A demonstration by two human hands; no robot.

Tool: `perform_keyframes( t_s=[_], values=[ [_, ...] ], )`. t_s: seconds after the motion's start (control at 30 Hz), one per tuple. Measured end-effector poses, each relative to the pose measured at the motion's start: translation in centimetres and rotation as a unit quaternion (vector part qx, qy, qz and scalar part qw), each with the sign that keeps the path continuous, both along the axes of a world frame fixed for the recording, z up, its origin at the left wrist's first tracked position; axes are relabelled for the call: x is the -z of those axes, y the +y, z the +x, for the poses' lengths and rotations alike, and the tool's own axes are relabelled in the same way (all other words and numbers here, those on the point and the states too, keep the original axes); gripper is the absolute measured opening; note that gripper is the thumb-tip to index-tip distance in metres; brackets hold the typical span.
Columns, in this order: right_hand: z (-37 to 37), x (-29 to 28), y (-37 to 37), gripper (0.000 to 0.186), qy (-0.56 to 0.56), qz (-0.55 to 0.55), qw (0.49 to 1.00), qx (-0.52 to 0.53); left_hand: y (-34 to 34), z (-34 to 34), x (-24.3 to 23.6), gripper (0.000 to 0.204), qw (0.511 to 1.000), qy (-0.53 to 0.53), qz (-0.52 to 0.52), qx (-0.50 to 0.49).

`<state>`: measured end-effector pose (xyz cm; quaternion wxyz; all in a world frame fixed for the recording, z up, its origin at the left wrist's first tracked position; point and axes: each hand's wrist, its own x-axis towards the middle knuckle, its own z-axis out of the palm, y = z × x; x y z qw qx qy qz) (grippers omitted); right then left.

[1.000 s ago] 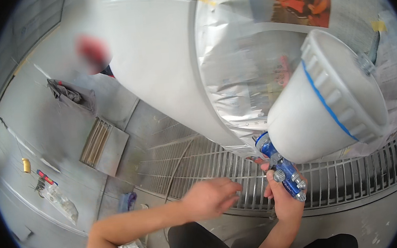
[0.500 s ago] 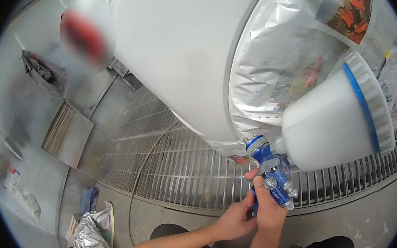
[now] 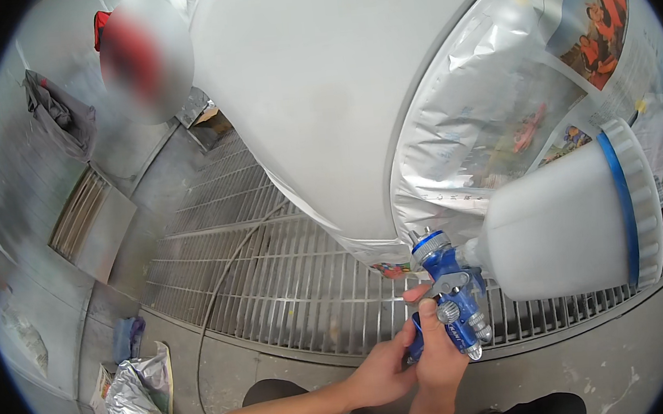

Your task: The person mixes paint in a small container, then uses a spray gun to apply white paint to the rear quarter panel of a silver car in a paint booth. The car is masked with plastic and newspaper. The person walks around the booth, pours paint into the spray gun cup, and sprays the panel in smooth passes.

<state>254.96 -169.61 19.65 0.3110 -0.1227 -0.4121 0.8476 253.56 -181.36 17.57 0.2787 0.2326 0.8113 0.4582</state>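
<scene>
A blue spray gun (image 3: 445, 296) with a silver nozzle is in my right hand (image 3: 440, 356), whose fingers wrap its handle with the thumb up on its back. My left hand (image 3: 383, 373) closes at the lower end of the same handle; its fingertips are partly hidden. A large white paint cup (image 3: 561, 225) with a blue ring and ribbed lid sits tilted on the gun, leaning right. Beyond the nozzle stands a smooth pale grey car body panel (image 3: 314, 105), apart from the gun. Silver masking film (image 3: 459, 123) covers the area right of its curved edge.
Metal floor grating (image 3: 275, 284) runs under the panel, with a thin hose (image 3: 221, 301) lying across it. Crumpled foil (image 3: 137, 409) lies at lower left. A cardboard stack (image 3: 85, 219) and a hanging grey cloth (image 3: 59, 113) are by the left wall. Newspaper (image 3: 615, 84) masks the right side.
The view has shifted a little, with the left-hand surroundings sliding left. The gun and both hands sit slightly lower in the picture, and the grip looks the same.
</scene>
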Motion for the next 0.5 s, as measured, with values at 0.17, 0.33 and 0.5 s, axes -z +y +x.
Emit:
perform_keyframes(
  t_s=[0.17, 0.33, 0.5],
  values=[
    [-0.4, 0.7, -0.6, 0.011, 0.004, 0.060, 0.998, 0.008, -0.7, 0.4, 3.2, 0.082, 0.994, 0.026, 0.089, -0.056],
    [-0.6, 0.1, -1.6, 0.043, 0.030, 0.309, 0.946, -0.091, -3.2, -0.5, 3.2, 0.035, 0.965, 0.100, 0.194, -0.143],
    [-2.0, -5.0, -1.5, 0.057, 0.178, 0.441, 0.871, -0.125, -4.5, -1.2, -0.9, 0.019, 0.895, 0.095, 0.324, -0.292]
  ],
)
